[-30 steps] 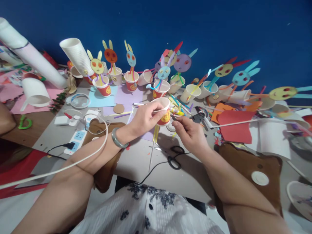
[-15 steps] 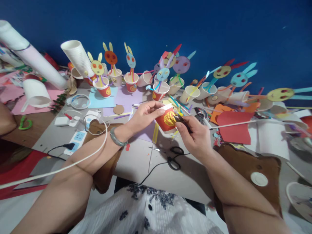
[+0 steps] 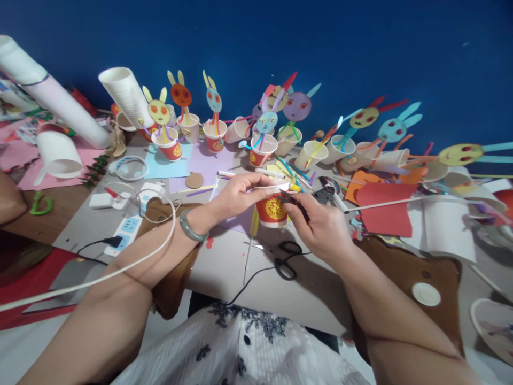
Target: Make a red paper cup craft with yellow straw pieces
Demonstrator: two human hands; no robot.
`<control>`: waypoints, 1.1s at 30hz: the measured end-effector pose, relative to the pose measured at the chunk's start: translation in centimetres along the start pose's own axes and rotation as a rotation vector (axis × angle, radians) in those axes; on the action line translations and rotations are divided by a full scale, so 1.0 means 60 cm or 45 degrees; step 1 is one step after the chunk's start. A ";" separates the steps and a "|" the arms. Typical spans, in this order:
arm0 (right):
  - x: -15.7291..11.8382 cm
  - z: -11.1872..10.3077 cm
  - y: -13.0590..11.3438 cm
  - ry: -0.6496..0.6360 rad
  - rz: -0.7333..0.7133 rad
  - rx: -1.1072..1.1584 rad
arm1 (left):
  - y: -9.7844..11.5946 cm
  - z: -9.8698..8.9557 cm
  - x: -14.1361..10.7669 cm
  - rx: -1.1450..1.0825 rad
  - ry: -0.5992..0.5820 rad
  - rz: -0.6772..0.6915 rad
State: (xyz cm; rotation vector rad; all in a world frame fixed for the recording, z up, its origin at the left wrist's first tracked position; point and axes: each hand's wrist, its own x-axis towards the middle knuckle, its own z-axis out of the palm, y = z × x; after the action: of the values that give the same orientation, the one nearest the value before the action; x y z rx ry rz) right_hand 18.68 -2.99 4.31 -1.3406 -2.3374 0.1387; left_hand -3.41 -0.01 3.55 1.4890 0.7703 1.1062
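Observation:
My left hand [image 3: 245, 193] grips the rim of a red paper cup [image 3: 274, 212] with a yellow printed emblem. The cup is held upright over the table. My right hand [image 3: 315, 219] is closed around a slim dark tool [image 3: 289, 198], its tip at the cup's side just under the rim. Most of this tool is hidden by my fingers, so I cannot tell its exact kind. Below the cup, black-handled scissors [image 3: 286, 262] lie on the table, close to a thin black cord.
Paper cups with rabbit figures [image 3: 267, 124] line the blue wall. Red paper [image 3: 387, 214] lies to the right, a power strip [image 3: 125, 234] to the left. A white cable [image 3: 166, 243] passes over my left forearm. Another person's arm [image 3: 12, 195] shows at the left edge.
The cup has gone from tilted to upright and slightly lower. The dark tool's tip has shifted up to just below the rim.

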 end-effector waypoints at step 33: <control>-0.021 -0.032 -0.020 -0.171 -0.069 -0.461 | -0.001 -0.007 -0.003 0.509 -0.198 0.142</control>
State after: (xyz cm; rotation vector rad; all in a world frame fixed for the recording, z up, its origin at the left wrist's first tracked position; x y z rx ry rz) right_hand 19.05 -4.93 5.99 -1.4681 -2.5997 -0.2291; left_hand -3.86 -0.02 3.45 1.9500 0.8404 0.9377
